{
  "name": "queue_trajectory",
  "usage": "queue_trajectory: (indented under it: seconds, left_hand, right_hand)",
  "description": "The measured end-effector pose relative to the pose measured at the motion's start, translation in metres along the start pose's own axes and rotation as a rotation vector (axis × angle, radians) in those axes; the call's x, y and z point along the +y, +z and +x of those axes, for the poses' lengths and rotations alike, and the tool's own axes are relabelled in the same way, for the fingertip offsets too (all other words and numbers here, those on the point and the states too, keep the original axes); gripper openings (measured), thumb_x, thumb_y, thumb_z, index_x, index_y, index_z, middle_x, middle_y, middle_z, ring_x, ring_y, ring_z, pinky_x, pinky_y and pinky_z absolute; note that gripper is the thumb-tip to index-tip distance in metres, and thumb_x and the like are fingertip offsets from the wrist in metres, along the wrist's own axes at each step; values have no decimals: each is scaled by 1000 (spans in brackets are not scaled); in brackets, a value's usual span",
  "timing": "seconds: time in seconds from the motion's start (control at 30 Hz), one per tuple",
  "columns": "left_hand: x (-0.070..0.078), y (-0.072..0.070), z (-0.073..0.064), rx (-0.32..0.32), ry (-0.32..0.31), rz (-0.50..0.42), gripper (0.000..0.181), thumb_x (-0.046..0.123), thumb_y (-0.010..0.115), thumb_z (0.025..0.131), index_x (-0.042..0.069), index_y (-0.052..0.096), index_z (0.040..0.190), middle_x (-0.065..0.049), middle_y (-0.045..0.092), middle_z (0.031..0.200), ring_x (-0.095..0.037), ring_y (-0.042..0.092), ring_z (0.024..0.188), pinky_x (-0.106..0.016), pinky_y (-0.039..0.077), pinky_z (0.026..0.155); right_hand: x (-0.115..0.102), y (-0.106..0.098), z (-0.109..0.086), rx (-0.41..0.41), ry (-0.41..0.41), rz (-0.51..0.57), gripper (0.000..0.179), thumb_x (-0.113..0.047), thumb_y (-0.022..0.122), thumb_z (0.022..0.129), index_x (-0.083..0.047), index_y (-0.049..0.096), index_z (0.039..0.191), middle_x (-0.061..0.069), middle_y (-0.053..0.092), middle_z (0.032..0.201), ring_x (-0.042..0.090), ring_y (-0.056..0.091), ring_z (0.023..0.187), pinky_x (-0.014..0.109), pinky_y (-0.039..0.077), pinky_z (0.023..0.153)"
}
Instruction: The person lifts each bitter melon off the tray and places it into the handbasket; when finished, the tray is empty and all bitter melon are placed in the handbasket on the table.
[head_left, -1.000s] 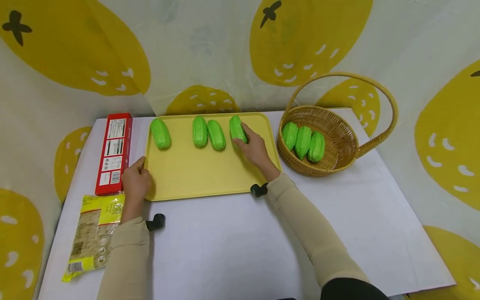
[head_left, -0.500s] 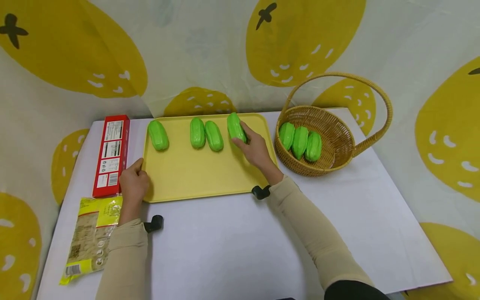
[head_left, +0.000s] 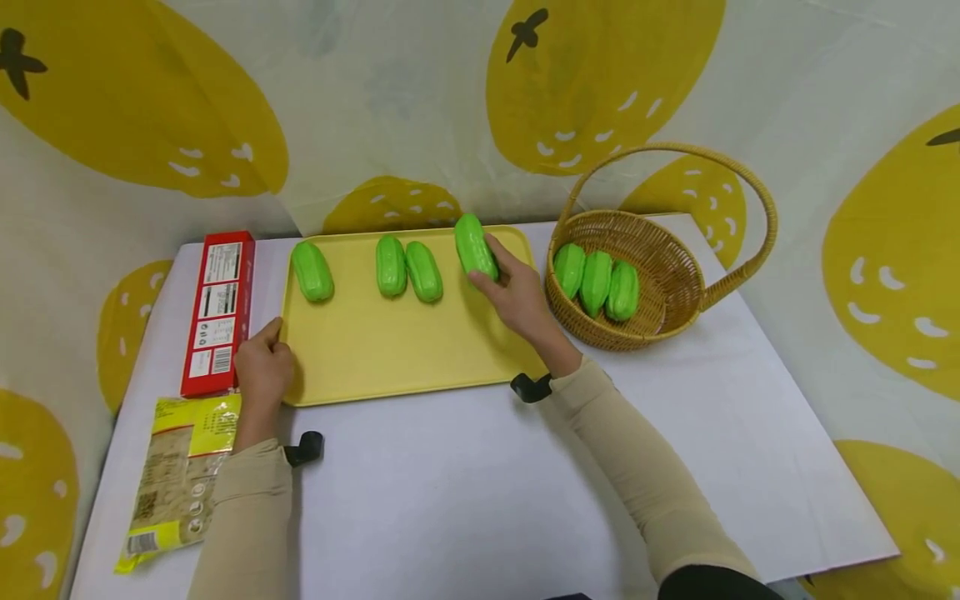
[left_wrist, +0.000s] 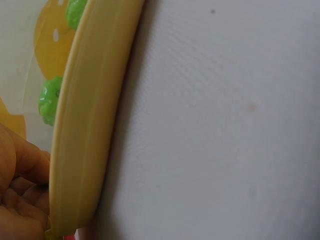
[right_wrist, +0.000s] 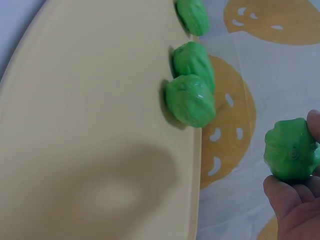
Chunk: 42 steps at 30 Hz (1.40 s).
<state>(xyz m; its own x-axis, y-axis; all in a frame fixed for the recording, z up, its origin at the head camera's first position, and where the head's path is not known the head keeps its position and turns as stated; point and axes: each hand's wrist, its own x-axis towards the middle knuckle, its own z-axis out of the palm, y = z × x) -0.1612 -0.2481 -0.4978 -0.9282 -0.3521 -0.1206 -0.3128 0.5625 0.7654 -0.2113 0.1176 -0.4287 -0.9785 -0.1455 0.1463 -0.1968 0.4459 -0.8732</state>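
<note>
My right hand holds a green ribbed vegetable, oblong and glossy, above the tray's far right part. The right wrist view shows the thumb on one side of this vegetable and fingers on the other. At the left rim of the yellow tray, my left hand grips the edge with curled fingers; part of that grip is hidden in the left wrist view. Along the tray's far side lie a single green vegetable at left and two side by side near the middle.
Right of the tray stands a wicker basket with a tall arched handle and three green vegetables inside. A red box and a yellow-printed plastic packet lie on the left. A patterned cloth hangs behind the white table.
My right hand has lifted the green vegetable off the tray, and its shadow now lies apart below. My left hand stays at the rim. The head view has shifted slightly.
</note>
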Motion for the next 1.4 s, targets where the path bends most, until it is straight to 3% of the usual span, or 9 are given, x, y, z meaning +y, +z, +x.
queue_trajectory:
  seconds: [0.43,0.8,1.03,1.27,1.4]
  left_hand:
    - [-1,0,-1,-7,-8,-5,53,4,40,100,11,44,152,-17,46,156,-34,44,146,-52,37,120]
    - [-2,0,0,-5,-15,-4,53,4,40,100,11,43,153,-16,45,156,-34,44,146,-51,39,119]
    - [-3,0,0,-6,-12,6,54,4,40,100,11,43,153,-17,45,156,-36,43,147,-52,37,120]
    - [-2,0,0,-24,-18,7,54,5,40,101,12,41,154,-15,43,158,-35,43,147,-52,38,120]
    - [-2,1,0,-23,-19,0,54,5,39,101,13,41,154,-15,43,158,-34,44,146,-51,39,119]
  right_hand:
    - [-8,-16,-11,8,-12,100,70,-20,66,99,-9,33,160,21,42,159,33,55,136,46,53,105]
    - [2,-35,-18,73,-19,59,67,-21,65,100,-14,35,159,14,40,162,32,55,138,44,52,106]
    - [8,-47,-24,96,14,57,68,-21,66,99,-16,35,159,14,42,161,31,58,134,27,54,98]
    - [7,-61,-32,111,62,17,68,-15,63,101,-9,30,160,14,35,164,30,51,141,39,50,108]
    - [-1,-72,-41,99,102,15,68,-15,60,102,-5,26,161,15,31,165,30,47,144,29,49,108]
